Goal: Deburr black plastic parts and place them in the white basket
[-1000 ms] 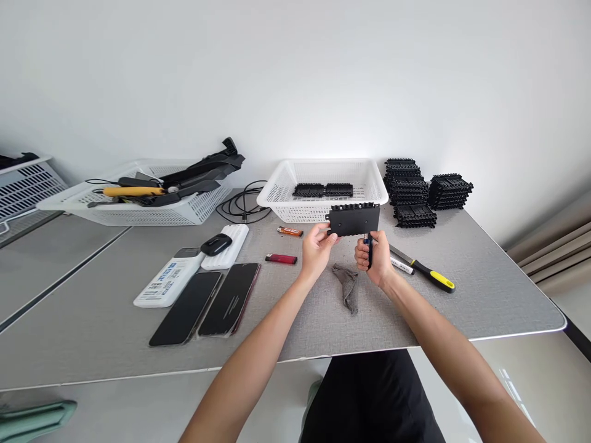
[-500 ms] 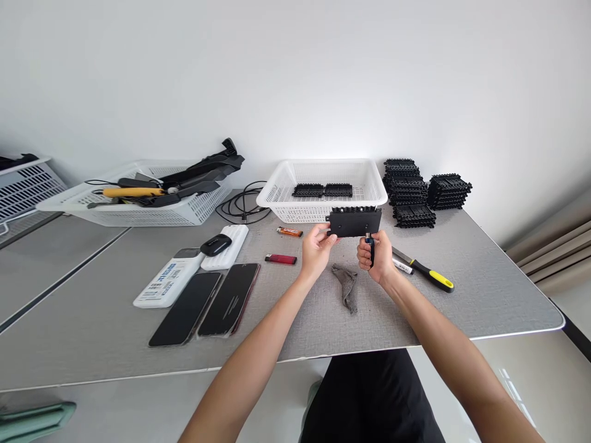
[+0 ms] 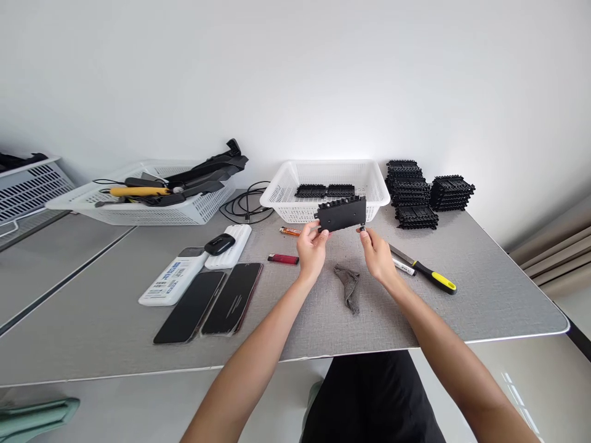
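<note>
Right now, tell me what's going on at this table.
A person holds a flat black plate up over the grey table, just in front of a white basket with more black parts inside. The left hand grips its lower left corner; the right hand pinches a small dark item at its lower right corner. A grey rag lies below, a yellow-handled knife to the right.

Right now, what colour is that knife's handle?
Black with a yellow end on the knife, head view.
</note>
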The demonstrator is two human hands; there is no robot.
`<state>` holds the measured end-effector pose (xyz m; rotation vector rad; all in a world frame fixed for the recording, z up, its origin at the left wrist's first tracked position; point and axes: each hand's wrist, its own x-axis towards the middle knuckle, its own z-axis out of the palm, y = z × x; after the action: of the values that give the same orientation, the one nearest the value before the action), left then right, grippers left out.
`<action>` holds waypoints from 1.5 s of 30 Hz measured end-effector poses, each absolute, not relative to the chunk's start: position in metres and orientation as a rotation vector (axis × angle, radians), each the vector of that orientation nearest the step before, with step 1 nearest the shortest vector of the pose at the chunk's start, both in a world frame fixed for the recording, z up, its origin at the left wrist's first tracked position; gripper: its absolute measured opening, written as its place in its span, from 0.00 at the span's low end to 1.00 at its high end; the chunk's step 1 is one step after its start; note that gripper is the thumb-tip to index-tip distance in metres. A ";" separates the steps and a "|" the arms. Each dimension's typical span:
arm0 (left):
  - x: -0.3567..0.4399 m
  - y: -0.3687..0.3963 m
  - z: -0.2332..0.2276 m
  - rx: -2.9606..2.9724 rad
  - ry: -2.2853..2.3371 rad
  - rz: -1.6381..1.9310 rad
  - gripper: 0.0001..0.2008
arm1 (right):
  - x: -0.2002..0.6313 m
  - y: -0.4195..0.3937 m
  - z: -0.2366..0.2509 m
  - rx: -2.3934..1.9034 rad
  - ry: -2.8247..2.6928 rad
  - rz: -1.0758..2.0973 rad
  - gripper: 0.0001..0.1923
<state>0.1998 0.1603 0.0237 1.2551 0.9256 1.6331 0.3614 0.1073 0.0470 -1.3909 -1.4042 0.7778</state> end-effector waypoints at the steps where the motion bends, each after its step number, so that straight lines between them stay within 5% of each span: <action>1: 0.199 0.161 0.023 1.246 0.931 1.657 0.22 | 0.361 0.107 0.044 -1.465 -1.531 0.635 0.16; 13: 0.198 0.164 0.021 1.209 0.953 1.720 0.22 | 0.352 0.108 0.021 -1.971 -2.095 0.152 0.11; 24: 0.198 0.161 0.026 1.201 0.955 1.712 0.22 | 0.355 0.110 0.019 -1.796 -1.968 0.079 0.10; 32: 0.198 0.161 0.025 1.212 0.963 1.713 0.23 | 0.359 0.111 0.033 -1.467 -1.508 0.475 0.09; 45: 0.197 0.166 0.021 1.350 0.917 1.685 0.18 | 0.373 0.125 0.034 -1.167 -0.904 1.113 0.21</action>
<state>0.1968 0.1656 0.0213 1.3503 0.9169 1.6853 0.3728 0.1248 0.0341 -1.1670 -0.9043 1.1127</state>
